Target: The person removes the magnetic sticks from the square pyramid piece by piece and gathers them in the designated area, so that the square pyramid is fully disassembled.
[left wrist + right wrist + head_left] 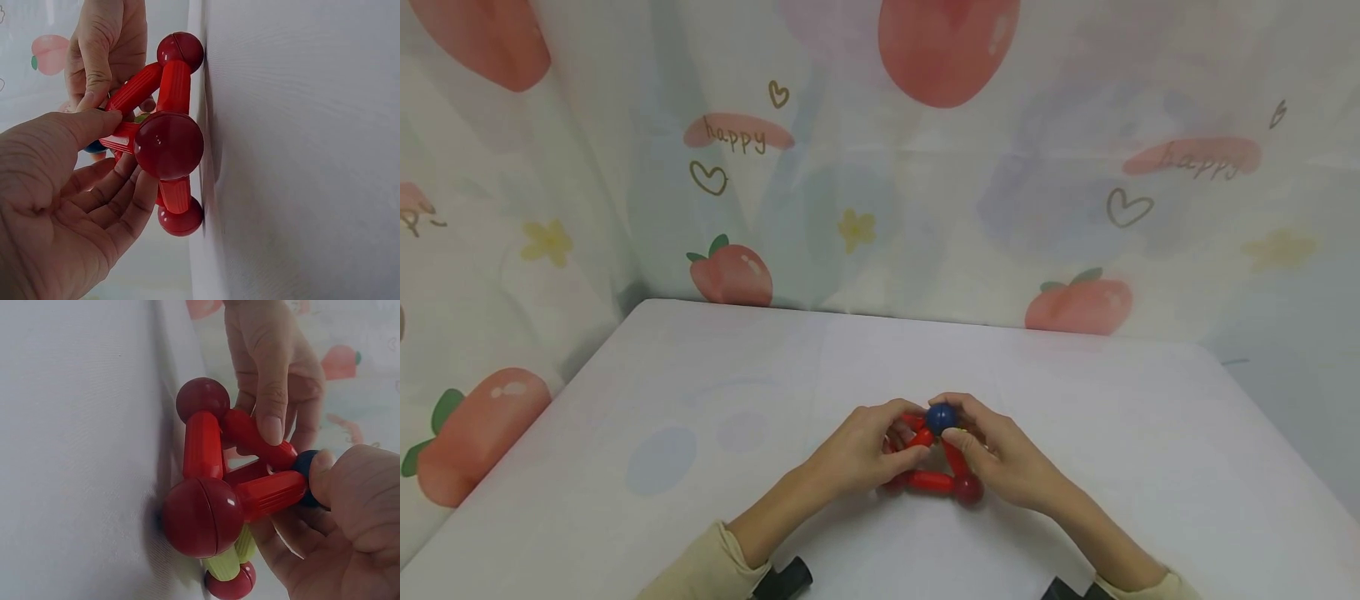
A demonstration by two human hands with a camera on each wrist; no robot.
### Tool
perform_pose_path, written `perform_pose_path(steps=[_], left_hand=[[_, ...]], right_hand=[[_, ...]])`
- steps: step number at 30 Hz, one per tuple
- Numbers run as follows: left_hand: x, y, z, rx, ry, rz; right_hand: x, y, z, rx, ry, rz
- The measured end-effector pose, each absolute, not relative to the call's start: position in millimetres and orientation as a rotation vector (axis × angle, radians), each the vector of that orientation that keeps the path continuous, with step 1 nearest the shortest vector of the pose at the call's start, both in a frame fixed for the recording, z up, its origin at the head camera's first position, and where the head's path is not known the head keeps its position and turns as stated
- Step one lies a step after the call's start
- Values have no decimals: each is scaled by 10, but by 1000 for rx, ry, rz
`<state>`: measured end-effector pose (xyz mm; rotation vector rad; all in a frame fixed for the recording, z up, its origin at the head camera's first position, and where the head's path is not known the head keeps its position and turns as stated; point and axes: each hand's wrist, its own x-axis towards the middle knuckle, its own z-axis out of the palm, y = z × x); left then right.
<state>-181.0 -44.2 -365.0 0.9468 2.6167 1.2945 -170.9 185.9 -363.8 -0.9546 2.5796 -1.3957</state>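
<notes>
Both hands hold a pyramid-like frame of toy building balls and rods. Its top is a blue ball point(941, 418); dark red balls point(968, 489) form the lower corners, joined by red rods point(931, 481). Yellow-green rods point(224, 565) show on one side in the right wrist view. My left hand point(853, 446) pinches a slanting red rod point(134, 87) just below the top, thumb on its near side. With thumb and fingers, my right hand point(1011, 458) grips the blue ball from the right. Parts of the frame are hidden behind the fingers.
The frame's lower balls are close to the white tabletop point(737, 500). Behind the table's back edge hangs a patterned cloth point(925, 208), with another stretch of it along the left. Black devices point(784, 578) sit at both wrists by the sleeves.
</notes>
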Motion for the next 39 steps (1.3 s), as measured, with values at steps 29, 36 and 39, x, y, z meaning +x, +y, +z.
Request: perform_pose_path(steps=[29,36,39], left_hand=[[-1784,-415,-3673,877,2602,1275],[-1777,-419,-3664,817,2633,1233],[-1779,-411,-3665,810,2634,1224]], right_hand=[[-1691,1943,-3515,-675,2603,-1540],[-1683,1994,-3427,-676,2775,-1373],[-1667,2033,-3376,-652,2748,-1371]])
